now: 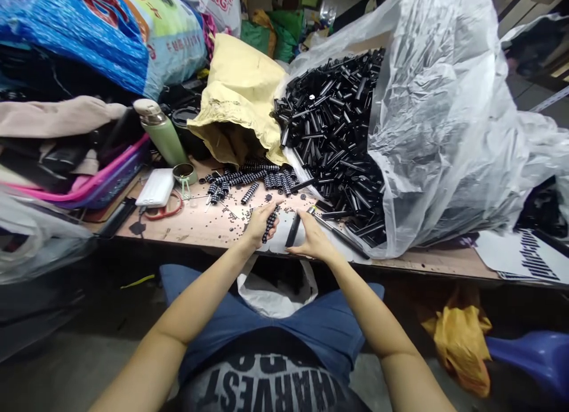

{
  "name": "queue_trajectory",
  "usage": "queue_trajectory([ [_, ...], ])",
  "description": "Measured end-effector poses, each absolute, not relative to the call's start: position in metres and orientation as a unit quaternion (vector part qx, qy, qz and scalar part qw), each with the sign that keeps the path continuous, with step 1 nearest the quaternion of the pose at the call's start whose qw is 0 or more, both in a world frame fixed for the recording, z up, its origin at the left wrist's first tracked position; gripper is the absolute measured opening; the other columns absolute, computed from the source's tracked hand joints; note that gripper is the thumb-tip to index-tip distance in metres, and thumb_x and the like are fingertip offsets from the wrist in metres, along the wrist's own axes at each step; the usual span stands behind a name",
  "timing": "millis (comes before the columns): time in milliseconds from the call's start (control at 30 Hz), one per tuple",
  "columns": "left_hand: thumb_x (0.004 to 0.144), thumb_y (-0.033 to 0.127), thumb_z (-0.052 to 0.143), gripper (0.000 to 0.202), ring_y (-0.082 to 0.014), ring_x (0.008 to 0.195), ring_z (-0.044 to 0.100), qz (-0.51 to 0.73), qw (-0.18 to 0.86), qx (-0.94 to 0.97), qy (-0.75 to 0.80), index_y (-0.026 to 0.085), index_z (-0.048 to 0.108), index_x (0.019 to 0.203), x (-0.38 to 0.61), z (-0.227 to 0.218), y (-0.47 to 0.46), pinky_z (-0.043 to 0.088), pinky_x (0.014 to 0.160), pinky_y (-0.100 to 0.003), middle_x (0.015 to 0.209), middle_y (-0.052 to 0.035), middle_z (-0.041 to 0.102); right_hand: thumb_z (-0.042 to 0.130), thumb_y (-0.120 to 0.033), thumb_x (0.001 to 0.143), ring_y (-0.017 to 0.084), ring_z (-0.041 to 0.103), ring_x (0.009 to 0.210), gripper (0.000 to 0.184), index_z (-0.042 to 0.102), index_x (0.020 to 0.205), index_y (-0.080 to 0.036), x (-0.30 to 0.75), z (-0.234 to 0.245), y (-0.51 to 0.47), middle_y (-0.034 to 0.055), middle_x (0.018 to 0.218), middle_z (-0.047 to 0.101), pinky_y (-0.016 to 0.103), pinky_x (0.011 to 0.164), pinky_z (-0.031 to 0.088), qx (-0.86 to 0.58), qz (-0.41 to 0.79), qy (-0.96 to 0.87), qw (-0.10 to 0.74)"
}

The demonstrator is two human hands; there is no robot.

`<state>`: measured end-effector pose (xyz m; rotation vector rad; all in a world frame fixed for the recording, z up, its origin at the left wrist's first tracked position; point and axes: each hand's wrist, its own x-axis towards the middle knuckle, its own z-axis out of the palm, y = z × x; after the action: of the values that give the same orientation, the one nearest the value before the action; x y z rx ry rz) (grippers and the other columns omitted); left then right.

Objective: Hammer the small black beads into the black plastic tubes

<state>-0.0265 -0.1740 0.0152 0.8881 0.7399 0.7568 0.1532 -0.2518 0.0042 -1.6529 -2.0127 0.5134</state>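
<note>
Left hand [258, 224] is closed around a ridged black rod [270, 224], with similar rods [279, 180] lying loose just beyond that grip. Right hand [315, 239] spans a smooth black tube [292, 230], thumb and fingertip near its ends; whether they press cannot be told. A clear bag [427, 133] of tubes stands beyond, to the right.

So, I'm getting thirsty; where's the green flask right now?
In the head view, the green flask is on the table's left side, between the pink basket and the yellow sack.
</note>
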Motion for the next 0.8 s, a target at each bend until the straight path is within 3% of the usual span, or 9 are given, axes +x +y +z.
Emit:
queue_trajectory([
  [100, 0.084, 0.052, 0.056, 0.056, -0.0045, 0.028, 0.034, 0.350, 0.766, 0.408, 0.353, 0.019, 0.054, 0.129, -0.023, 0.013, -0.178, 0.021, 0.030, -0.015, 0.047, 0.0087, 0.045, 0.080, -0.047, 0.060, 0.031, 0.031, 0.139, 0.112, 0.015, 0.148, -0.021, 0.141, 0.025, -0.247, 0.0160, 0.150, 0.029, 0.049, 0.113, 0.032, -0.515, 0.195, -0.766, 0.333],
  [167, 0.084, 0.048, 0.058, 0.049, -0.0057, 0.031, 0.040, 0.377, 0.753, 0.396, 0.367, 0.018, 0.058, 0.123, -0.020, 0.012, -0.180, 0.029, 0.033, -0.016, 0.047, 0.0074, 0.048, 0.080, -0.048, 0.060, 0.030, 0.031, 0.139, 0.113, 0.014, 0.148, -0.022, 0.132, 0.032, -0.244, 0.0151, 0.150, 0.029, 0.048, 0.113, 0.033, -0.481, 0.205, -0.774, 0.359],
  [300, 0.080, 0.042, 0.061, 0.039, -0.0116, 0.045, 0.057, 0.408, 0.754, 0.358, 0.371, 0.012, 0.063, 0.105, -0.015, 0.014, -0.186, 0.046, 0.045, -0.022, 0.057, 0.0024, 0.058, 0.080, -0.046, 0.062, 0.028, 0.029, 0.141, 0.114, 0.012, 0.149, -0.020, 0.122, 0.028, -0.243, 0.0157, 0.150, 0.029, 0.045, 0.116, 0.029, -0.463, 0.215, -0.776, 0.371],
  [500, 0.079, 0.046, 0.063, 0.037, -0.0111, 0.040, 0.056, 0.370, 0.777, 0.340, 0.379, 0.012, 0.059, 0.091, -0.011, 0.023, -0.192, 0.047, 0.041, -0.022, 0.059, 0.0014, 0.056, 0.082, -0.044, 0.059, 0.029, 0.029, 0.141, 0.116, 0.012, 0.148, -0.018, 0.121, 0.018, -0.245, 0.0180, 0.150, 0.028, 0.046, 0.117, 0.027, -0.487, 0.225, -0.765, 0.357],
  [700, 0.088, 0.046, 0.053, 0.039, -0.0122, 0.050, 0.059, 0.328, 0.743, 0.423, 0.401, 0.011, 0.062, 0.101, -0.006, 0.005, -0.189, 0.051, 0.048, -0.026, 0.074, -0.0049, 0.061, 0.080, -0.032, 0.056, 0.029, 0.037, 0.134, 0.109, 0.019, 0.144, -0.014, 0.116, -0.004, -0.245, 0.0186, 0.141, 0.037, 0.044, 0.113, 0.033, -0.526, 0.196, -0.731, 0.388],
  [800, 0.087, 0.038, 0.057, 0.039, -0.0188, 0.078, 0.063, 0.372, 0.566, 0.611, 0.410, 0.015, 0.061, 0.118, -0.005, -0.021, -0.195, 0.055, 0.070, -0.034, 0.092, -0.0092, 0.063, 0.078, -0.032, 0.056, 0.032, 0.037, 0.133, 0.107, 0.021, 0.143, -0.009, 0.110, -0.024, -0.249, 0.0219, 0.139, 0.038, 0.048, 0.112, 0.033, -0.592, 0.150, -0.699, 0.372],
])
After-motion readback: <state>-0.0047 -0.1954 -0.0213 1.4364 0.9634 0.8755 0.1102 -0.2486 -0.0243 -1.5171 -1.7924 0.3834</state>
